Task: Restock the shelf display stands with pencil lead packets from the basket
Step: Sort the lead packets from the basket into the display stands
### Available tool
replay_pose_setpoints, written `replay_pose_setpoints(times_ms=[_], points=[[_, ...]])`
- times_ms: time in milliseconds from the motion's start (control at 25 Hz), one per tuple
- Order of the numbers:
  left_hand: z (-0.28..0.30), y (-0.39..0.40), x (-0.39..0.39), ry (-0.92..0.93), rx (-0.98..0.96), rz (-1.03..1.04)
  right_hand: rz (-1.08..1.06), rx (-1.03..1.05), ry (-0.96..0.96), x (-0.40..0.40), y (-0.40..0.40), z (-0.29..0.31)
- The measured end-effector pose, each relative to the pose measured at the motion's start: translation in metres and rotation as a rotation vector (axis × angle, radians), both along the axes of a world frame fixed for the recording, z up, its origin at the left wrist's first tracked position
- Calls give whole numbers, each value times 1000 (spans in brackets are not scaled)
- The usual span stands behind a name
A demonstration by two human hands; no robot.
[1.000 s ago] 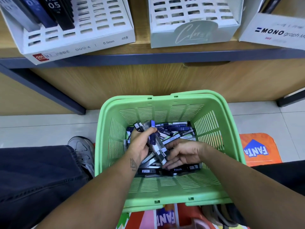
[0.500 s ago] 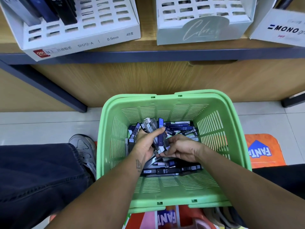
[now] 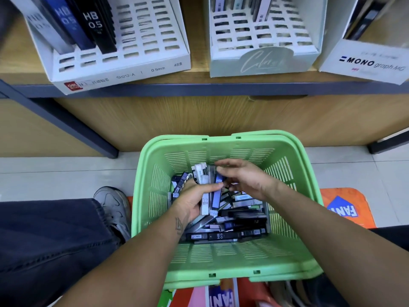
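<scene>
The right hand (image 3: 245, 180) has risen onto the left hand's (image 3: 194, 200) packets (image 3: 209, 187).

One green basket (image 3: 155, 196) sits on the floor, with two hands in it: the left (image 3: 192, 201) and the right (image 3: 245, 180). The packets (image 3: 234, 220) heaped inside are too many and too jumbled to count. Three display stands show on the shelf: left (image 3: 124, 69), middle (image 3: 261, 63), right (image 3: 365, 63). The left stand has three columns filled. One shoe (image 3: 112, 207).
</scene>
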State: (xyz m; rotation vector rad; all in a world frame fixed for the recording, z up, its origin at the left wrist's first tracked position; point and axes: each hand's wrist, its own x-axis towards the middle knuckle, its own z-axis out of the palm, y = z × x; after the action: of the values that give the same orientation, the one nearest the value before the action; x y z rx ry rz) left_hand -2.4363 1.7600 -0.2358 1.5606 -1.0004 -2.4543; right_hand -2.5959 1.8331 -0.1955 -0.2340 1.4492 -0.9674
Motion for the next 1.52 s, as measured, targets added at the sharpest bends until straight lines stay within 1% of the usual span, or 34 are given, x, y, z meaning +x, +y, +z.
replay_pose_setpoints(times_ms=[120, 240, 320, 400, 520, 680, 760, 840, 960, 1000, 1120, 1200, 1240, 1320, 1440, 1520], points=[[22, -4, 1, 57, 31, -12, 51, -13, 124, -4, -4, 20], [47, -18, 7, 50, 12, -42, 51, -26, 237, -19, -4, 49], [74, -29, 11, 67, -34, -146, 120, -75, 316, -27, -4, 77], [106, -38, 11, 77, -65, -308, 222, -138, 406, -27, -8, 109], [156, -54, 7, 103, -150, -488, 336, -241, 608, -18, -26, 156], [233, -72, 17, 73, -304, -601, 479, -396, 954, -2, -47, 217], [265, -83, 25, 51, -368, -639, 501, -463, 1067, 6, -55, 244], [295, -93, 31, 69, -458, -610, 433, -516, 1125, 10, -63, 266], [337, -107, 36, 113, -632, -416, 314, -623, 1120, 15, -73, 295], [351, -111, 38, 116, -662, -345, 273, -654, 1117, 16, -76, 304], [382, -131, 46, 110, -678, -186, 172, -730, 1030, 27, -89, 327], [394, -147, 54, 87, -666, -112, 167, -771, 1030, 38, -105, 335], [397, -155, 60, 80, -649, -92, 182, -781, 1063, 45, -116, 336], [397, -169, 72, 73, -617, -58, 194, -793, 1188, 62, -137, 334], [387, -186, 94, 65, -578, -24, 210, -824, 1363, 85, -160, 326], [379, -190, 104, 55, -579, -23, 259, -803, 1474, 92, -167, 321]])
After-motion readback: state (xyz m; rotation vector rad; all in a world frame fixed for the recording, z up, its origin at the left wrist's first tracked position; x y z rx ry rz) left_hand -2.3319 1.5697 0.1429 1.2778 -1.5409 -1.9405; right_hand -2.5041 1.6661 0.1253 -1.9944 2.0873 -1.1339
